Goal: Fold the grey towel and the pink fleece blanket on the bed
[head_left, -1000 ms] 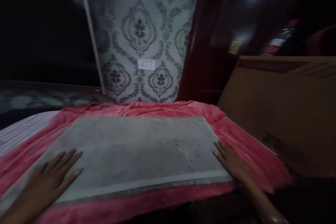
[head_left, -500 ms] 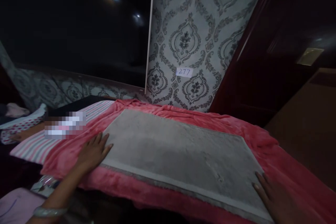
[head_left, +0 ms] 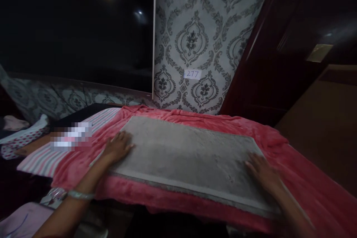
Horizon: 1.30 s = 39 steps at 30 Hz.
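Observation:
A grey plush mat (head_left: 178,152) lies flat on a rumpled pink blanket (head_left: 134,193). At its left edge rests my left hand (head_left: 118,147), palm down with the fingers spread, and a pale bangle circles that wrist. My right hand (head_left: 262,171) lies over the right part of the mat, its fingers stretched out and somewhat blurred. Neither hand grips anything. Beneath the blanket's left side shows a cloth with pink, grey and white stripes (head_left: 41,158).
Behind the blanket is a patterned wall with a paper label (head_left: 192,74) reading 277. A large dark screen (head_left: 75,33) hangs at upper left. On the right stand a dark red glossy door (head_left: 281,63) and a brown board (head_left: 320,119). Dotted fabric (head_left: 25,139) lies far left.
My left hand has slid forward and slightly right along the mat's left edge. My right hand has moved inward and forward from the right edge onto the mat. The view has shifted slightly.

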Each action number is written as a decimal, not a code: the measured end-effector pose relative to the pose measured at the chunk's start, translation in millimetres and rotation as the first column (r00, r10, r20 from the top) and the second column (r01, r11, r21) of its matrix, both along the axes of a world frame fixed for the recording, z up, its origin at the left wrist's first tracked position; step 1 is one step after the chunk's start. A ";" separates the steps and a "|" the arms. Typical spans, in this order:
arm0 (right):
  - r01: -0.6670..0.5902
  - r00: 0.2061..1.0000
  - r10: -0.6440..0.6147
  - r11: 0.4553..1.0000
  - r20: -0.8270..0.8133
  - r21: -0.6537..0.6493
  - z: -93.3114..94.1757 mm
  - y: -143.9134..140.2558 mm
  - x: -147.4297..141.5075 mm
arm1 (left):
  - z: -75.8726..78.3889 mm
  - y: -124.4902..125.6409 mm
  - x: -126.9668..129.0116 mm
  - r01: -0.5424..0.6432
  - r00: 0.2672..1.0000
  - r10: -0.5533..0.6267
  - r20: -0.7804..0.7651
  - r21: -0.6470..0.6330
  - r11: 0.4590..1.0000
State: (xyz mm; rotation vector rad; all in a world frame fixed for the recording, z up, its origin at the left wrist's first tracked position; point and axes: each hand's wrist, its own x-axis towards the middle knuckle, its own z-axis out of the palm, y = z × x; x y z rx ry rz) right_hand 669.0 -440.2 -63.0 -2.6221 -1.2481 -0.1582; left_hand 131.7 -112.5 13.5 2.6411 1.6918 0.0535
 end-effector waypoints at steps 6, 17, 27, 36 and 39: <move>-0.360 0.932 0.347 0.917 -0.102 -0.169 59.0 153.8 -114.8 | 17.6 37.2 92.8 0.262 0.965 -0.260 0.032 -0.121 0.957; -0.406 0.913 0.392 0.902 -0.116 -0.146 34.3 246.6 -140.6 | -24.0 96.5 121.6 0.185 0.981 -0.186 0.060 0.022 0.983; -0.393 0.918 0.380 0.909 -0.113 -0.140 22.8 244.2 -134.1 | -23.1 119.1 98.9 -0.092 0.993 0.091 0.073 0.009 0.996; -0.388 0.921 0.379 0.910 -0.089 -0.146 20.5 244.3 -133.1 | -2.2 122.9 59.5 -0.189 0.980 0.191 0.048 -0.055 0.980; -0.387 0.922 0.382 0.911 -0.063 -0.142 17.8 245.0 -132.4 | -2.3 92.0 67.5 -0.176 0.982 0.172 0.074 0.050 0.983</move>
